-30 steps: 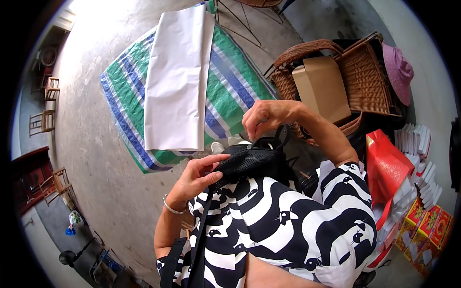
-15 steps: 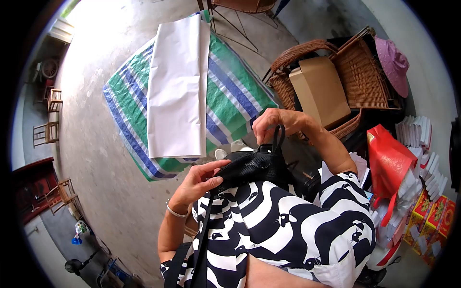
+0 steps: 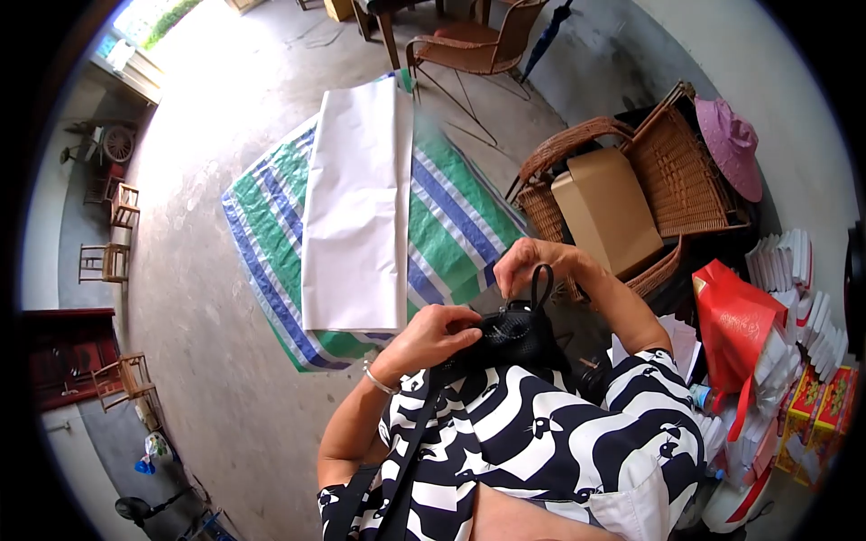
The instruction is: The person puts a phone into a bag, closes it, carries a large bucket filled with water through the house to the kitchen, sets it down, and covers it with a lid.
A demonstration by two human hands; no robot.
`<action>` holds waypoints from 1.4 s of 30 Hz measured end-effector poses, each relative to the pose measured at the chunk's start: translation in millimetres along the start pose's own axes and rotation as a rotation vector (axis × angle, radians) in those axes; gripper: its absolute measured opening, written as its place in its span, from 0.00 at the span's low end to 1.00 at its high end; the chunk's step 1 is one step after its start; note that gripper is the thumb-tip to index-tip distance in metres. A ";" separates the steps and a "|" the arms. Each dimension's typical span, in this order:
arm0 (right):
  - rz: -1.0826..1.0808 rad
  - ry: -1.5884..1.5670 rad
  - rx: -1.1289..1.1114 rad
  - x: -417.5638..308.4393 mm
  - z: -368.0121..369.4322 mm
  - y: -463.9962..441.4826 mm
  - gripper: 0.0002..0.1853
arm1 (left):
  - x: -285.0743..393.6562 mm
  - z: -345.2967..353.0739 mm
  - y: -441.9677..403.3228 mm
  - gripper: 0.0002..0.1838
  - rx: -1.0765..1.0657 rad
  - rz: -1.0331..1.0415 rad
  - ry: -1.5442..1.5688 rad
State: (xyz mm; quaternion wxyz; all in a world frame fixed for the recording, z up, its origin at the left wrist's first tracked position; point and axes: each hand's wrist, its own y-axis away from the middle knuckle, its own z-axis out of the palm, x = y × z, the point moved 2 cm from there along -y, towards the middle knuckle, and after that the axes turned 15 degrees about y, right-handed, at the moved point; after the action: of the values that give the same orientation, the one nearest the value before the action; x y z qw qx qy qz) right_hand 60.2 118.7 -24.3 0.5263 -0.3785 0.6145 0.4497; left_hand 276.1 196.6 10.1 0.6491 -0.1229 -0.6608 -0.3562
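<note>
"Where does the black bag (image 3: 523,344) lie against your fingers?"

"It sits right in front of your body, upper edge towards you and both hands on it. Your left hand (image 3: 426,339) has its left end: thumb and forefinger nearly meet there, pinching the dark fabric between them. Your right hand (image 3: 534,261) is above the top edge, thumb and forefinger drawn together to a point at a small metal piece."

"Do your right fingertips grip that piece?"

"They are closed on the bag's top at that spot, but the metal is too small to make out clearly. Just to the right of those fingertips, a black loop (image 3: 535,285) stands up from the bag, apart from your fingers."

"And around you?"

"The bag rests against your black-and-white top (image 3: 577,424), and a black strap (image 3: 410,460) runs down your left side. Your left wrist wears a bracelet (image 3: 379,382). Beyond the bag, a folded white sheet (image 3: 352,216) lies on striped sheeting (image 3: 460,225) in green, blue and white. To your right, past your forearm, a cardboard box (image 3: 609,212) sits in a wicker chair (image 3: 677,171), with a pink hat (image 3: 729,149) at its back. Nearer on that side is a red bag (image 3: 740,325)."
</note>
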 end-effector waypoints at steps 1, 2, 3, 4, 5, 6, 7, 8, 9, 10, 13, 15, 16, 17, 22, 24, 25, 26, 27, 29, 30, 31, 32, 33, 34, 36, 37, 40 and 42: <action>0.008 0.011 0.000 -2.2 -0.6 1.7 0.05 | -1.2 0.0 -1.9 0.15 -0.009 0.000 -0.032; 0.005 0.018 0.006 -4.6 -1.4 3.5 0.05 | -0.5 -0.4 -3.9 0.15 -0.012 0.006 -0.039; 0.021 0.000 0.011 -5.6 0.0 5.3 0.05 | -1.4 0.0 -4.2 0.14 -0.020 -0.016 -0.007; 0.035 -0.018 0.016 -5.8 1.8 6.8 0.05 | -2.5 0.3 -3.6 0.14 -0.028 -0.039 0.024; 0.033 -0.020 0.023 -5.7 2.8 8.3 0.05 | -2.8 0.4 -3.0 0.14 -0.033 -0.042 0.020; 0.037 -0.019 0.013 -4.8 4.0 9.8 0.06 | -3.3 0.5 -2.1 0.13 -0.030 -0.036 0.028; 0.042 -0.018 0.003 -3.8 4.1 11.1 0.06 | -3.4 0.5 -1.9 0.12 -0.029 -0.029 0.037; 0.040 -0.025 0.012 -1.6 5.0 12.0 0.06 | -3.8 1.4 -0.2 0.12 -0.037 -0.037 0.034; 0.003 -0.037 -0.001 0.4 4.9 12.4 0.06 | -3.2 1.8 1.1 0.11 -0.025 -0.025 0.060; -0.035 -0.047 -0.014 1.9 4.9 12.6 0.07 | -2.3 1.8 1.9 0.11 -0.012 -0.013 0.086; -0.056 -0.008 0.016 6.6 7.0 11.0 0.02 | 1.6 1.0 3.9 0.09 0.008 -0.007 0.028; -0.044 -0.029 0.038 1.3 8.2 11.0 0.02 | -2.0 -1.2 4.7 0.08 0.006 -0.048 0.066; -0.030 -0.044 0.049 -1.9 10.1 11.7 0.02 | -5.5 -2.0 5.5 0.08 0.014 -0.084 0.106; -0.034 -0.052 0.045 -2.9 11.6 11.9 0.03 | -5.6 -2.2 6.3 0.07 0.012 -0.109 0.114; -0.101 0.044 0.156 0.7 15.2 19.9 0.08 | -12.6 -7.2 9.4 0.08 -0.005 -0.140 0.165; 0.203 0.057 0.252 11.0 14.8 35.6 0.12 | -10.1 -10.1 12.1 0.10 0.017 -0.154 0.242; 0.213 0.052 0.241 17.3 14.5 44.6 0.14 | -16.8 -14.2 11.9 0.14 -0.009 -0.166 0.247; 0.212 0.051 0.244 18.4 17.6 53.5 0.14 | -16.9 -15.4 11.4 0.14 -0.011 -0.167 0.245; 0.268 -0.020 0.186 18.7 26.2 61.4 0.14 | -17.2 -15.4 11.8 0.14 -0.005 -0.169 0.262; 0.322 -0.066 0.095 21.7 43.5 69.2 0.14 | -19.2 -17.3 12.9 0.15 0.004 -0.175 0.283; 0.321 -0.038 0.064 24.4 52.0 70.7 0.14 | -20.9 -18.9 11.7 0.15 -0.003 -0.169 0.292; 0.344 -0.081 0.039 24.1 59.2 72.0 0.14 | -21.4 -20.3 9.6 0.15 -0.010 -0.160 0.302; 0.375 -0.149 0.042 34.8 66.6 74.5 0.14 | -20.7 -21.5 8.1 0.15 -0.009 -0.157 0.304; 0.375 -0.182 0.082 31.2 70.2 75.5 0.14 | -19.8 -22.5 7.2 0.15 -0.002 -0.166 0.282; 0.375 -0.215 0.121 27.3 71.7 76.3 0.14 | -19.3 -23.4 6.4 0.15 0.005 -0.176 0.260; 0.342 -0.202 0.144 22.5 72.7 78.0 0.14 | -17.9 -23.6 2.5 0.15 0.005 -0.134 0.238; 0.309 -0.188 0.170 21.2 72.6 78.2 0.13 | -16.5 -23.4 -0.2 0.15 0.003 -0.092 0.215; 0.310 -0.164 0.196 22.4 70.9 79.0 0.12 | -8.4 -22.8 -7.6 0.14 -0.003 -0.089 0.147; 0.304 -0.141 0.202 20.7 70.3 78.2 0.11 | -2.1 -22.0 -12.6 0.14 -0.005 -0.095 0.112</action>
State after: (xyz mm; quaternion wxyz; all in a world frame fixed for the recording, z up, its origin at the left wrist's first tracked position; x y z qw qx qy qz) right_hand 5.1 209.9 -35.6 0.5294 -0.1940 0.6681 0.4855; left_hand 285.5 174.4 2.0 0.6670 -0.0728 -0.6277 -0.3947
